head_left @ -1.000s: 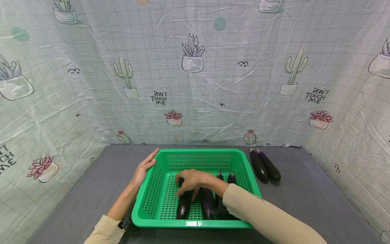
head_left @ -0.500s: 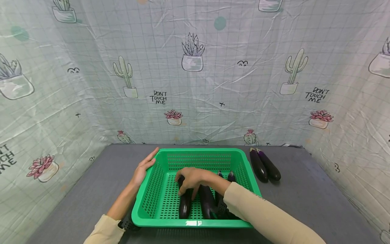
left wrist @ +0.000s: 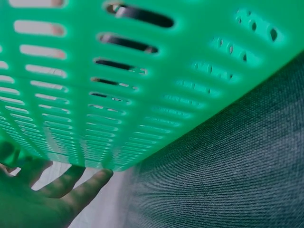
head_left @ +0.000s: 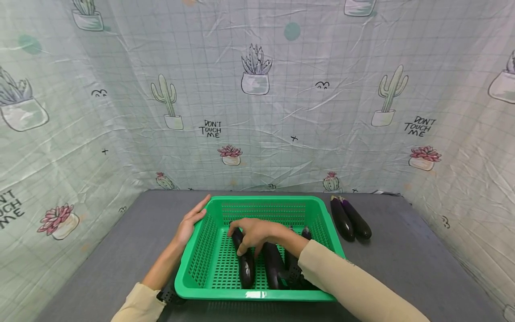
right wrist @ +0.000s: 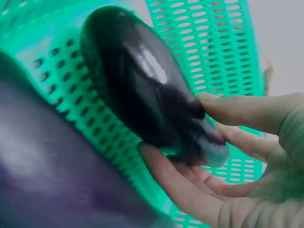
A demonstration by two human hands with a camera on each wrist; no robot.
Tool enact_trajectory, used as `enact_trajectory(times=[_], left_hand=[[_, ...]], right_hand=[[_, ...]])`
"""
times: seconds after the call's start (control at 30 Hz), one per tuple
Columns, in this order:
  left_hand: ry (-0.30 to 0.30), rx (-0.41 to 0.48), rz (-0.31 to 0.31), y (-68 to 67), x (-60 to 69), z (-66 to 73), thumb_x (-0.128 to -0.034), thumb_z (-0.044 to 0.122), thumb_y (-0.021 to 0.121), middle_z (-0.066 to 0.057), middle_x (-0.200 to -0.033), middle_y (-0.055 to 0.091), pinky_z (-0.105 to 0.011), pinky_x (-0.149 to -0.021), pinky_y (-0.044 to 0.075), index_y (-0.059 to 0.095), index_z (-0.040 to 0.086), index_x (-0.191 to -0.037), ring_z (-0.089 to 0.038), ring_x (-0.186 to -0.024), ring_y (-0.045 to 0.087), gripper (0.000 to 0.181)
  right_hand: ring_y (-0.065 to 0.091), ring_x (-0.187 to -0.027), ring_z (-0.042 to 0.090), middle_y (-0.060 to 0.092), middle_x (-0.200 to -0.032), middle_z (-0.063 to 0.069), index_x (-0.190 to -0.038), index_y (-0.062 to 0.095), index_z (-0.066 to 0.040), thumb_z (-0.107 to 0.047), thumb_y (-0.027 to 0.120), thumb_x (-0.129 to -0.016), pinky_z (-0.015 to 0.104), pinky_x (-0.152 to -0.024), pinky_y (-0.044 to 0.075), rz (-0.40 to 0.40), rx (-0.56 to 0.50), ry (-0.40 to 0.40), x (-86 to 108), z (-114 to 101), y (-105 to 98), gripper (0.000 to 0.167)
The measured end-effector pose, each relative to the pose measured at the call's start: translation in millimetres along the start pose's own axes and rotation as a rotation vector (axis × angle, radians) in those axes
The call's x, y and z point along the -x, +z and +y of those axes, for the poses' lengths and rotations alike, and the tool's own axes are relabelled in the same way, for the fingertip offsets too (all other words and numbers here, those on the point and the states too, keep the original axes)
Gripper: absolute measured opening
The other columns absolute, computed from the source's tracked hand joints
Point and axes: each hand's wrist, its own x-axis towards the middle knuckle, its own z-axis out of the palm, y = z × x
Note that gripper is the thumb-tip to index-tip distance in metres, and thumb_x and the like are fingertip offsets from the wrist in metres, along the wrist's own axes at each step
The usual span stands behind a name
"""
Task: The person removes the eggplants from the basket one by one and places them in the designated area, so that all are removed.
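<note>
Closest to you runs the near rim of the green basket (head_left: 225,294), which sits on the tabletop (head_left: 402,255). Just inside that rim is the blunt end of the held eggplant (head_left: 247,270). Its long axis runs away from you, slanting a little to your left, with the far end in your right hand (head_left: 253,233). The fingers (right wrist: 173,180) of that hand curl round this end, gripping it from both sides. Whether the eggplant is clear of the basket floor you cannot tell. So the body points back toward you from your grip. Just to the right, a neighbouring eggplant (head_left: 272,264) lies nearly parallel, with a gap between. Two more eggplants (head_left: 306,233) lie further right, partly hidden by your forearm. Your left hand (head_left: 188,226) holds no eggplant; its straight, spread fingers rest along the left wall's outside. Outside the basket's far right corner, a loose pair of eggplants (head_left: 342,221) lies side by side. Behind everything hangs the cactus-print curtain (head_left: 281,120).
</note>
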Motion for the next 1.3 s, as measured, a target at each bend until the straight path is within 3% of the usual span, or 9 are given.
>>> enact_trajectory(times=[0.2,0.33,0.5,0.6,0.77,0.93,1.03,1.17,1.3], left_hand=[[-0.006,0.005,0.000,-0.2,-0.2,-0.9,-0.1127,0.018,0.032,-0.019,-0.174,0.006,-0.065,-0.129,0.004,0.017,0.002,-0.166,-0.043,-0.161,-0.003,0.057],[-0.017,0.035,-0.008,-0.1,0.0,-0.3,-0.1130,0.018,0.031,-0.018,-0.175,0.005,-0.060,-0.130,0.010,0.016,0.002,-0.166,-0.042,-0.161,-0.002,0.057],[-0.047,0.082,-0.020,0.1,0.7,1.5,-0.1135,0.020,0.031,-0.014,-0.176,0.003,-0.018,-0.116,0.036,0.014,0.005,-0.167,-0.039,-0.161,0.006,0.058],[-0.054,0.109,-0.027,-0.2,1.2,2.1,-0.1138,0.020,0.030,-0.014,-0.176,0.002,-0.006,-0.102,0.041,0.013,0.006,-0.167,-0.039,-0.160,0.011,0.058],[-0.052,0.122,-0.035,-0.6,1.9,2.5,-0.1141,0.020,0.030,-0.014,-0.176,0.002,-0.009,-0.103,0.045,0.012,0.008,-0.167,-0.035,-0.158,0.020,0.058],[-0.049,0.163,-0.048,-1.5,2.5,1.8,-0.1143,0.021,0.031,-0.016,-0.175,0.004,-0.014,-0.105,0.048,0.012,0.009,-0.168,-0.004,-0.141,0.049,0.058],[-0.044,0.198,-0.058,-1.8,2.5,0.8,-0.1144,0.020,0.031,-0.019,-0.174,0.005,-0.016,-0.105,0.049,0.010,0.008,-0.168,0.009,-0.127,0.055,0.058],[-0.051,0.220,-0.061,-1.3,2.5,0.0,-0.1144,0.021,0.031,-0.020,-0.174,0.008,-0.017,-0.105,0.050,0.009,0.009,-0.168,0.008,-0.125,0.057,0.059],[-0.043,0.191,-0.050,-0.4,2.6,0.3,-0.1142,0.021,0.032,-0.018,-0.174,0.006,-0.015,-0.105,0.048,0.011,0.008,-0.167,0.003,-0.133,0.054,0.058]], right_hand=[[0.065,-0.071,0.021,0.029,-0.168,0.012,-0.143,0.059,-0.015,0.003,0.073,-0.092,0.056,-0.077,0.063,0.012,-0.031,-0.031,6.7,-6,-9,0.056],[0.064,-0.072,0.022,0.039,-0.157,0.020,-0.141,0.061,-0.019,0.004,0.074,-0.091,0.056,-0.077,0.063,0.021,-0.044,-0.047,12.1,-9,-15,0.057],[0.063,-0.073,0.021,0.047,-0.144,0.019,-0.135,0.064,-0.025,0.003,0.075,-0.090,0.050,-0.073,0.062,0.021,-0.039,-0.067,17.5,-12,-21,0.055],[0.063,-0.080,0.021,0.047,-0.143,0.018,-0.135,0.064,-0.025,0.004,0.075,-0.090,0.046,-0.070,0.061,0.020,-0.041,-0.089,20.8,-13,-24,0.055],[0.063,-0.102,0.023,0.045,-0.146,0.018,-0.138,0.063,-0.023,0.004,0.073,-0.092,0.047,-0.075,0.062,0.019,-0.058,-0.121,27.5,-15,-29,0.055],[0.064,-0.111,0.024,0.045,-0.147,0.017,-0.138,0.062,-0.025,0.003,0.072,-0.092,0.047,-0.077,0.063,0.037,-0.076,-0.156,34.7,-15,-33,0.055],[0.066,-0.100,0.022,0.045,-0.148,0.017,-0.138,0.062,-0.026,0.004,0.072,-0.092,0.047,-0.075,0.062,0.046,-0.083,-0.178,38.9,-15,-35,0.056],[0.063,-0.081,0.020,0.048,-0.142,0.015,-0.138,0.062,-0.026,0.004,0.071,-0.092,0.042,-0.070,0.061,0.049,-0.087,-0.196,43.3,-15,-39,0.055],[0.063,-0.083,0.021,0.048,-0.140,0.015,-0.138,0.062,-0.027,0.001,0.071,-0.092,0.036,-0.066,0.059,0.057,-0.080,-0.205,48.0,-14,-43,0.055]])
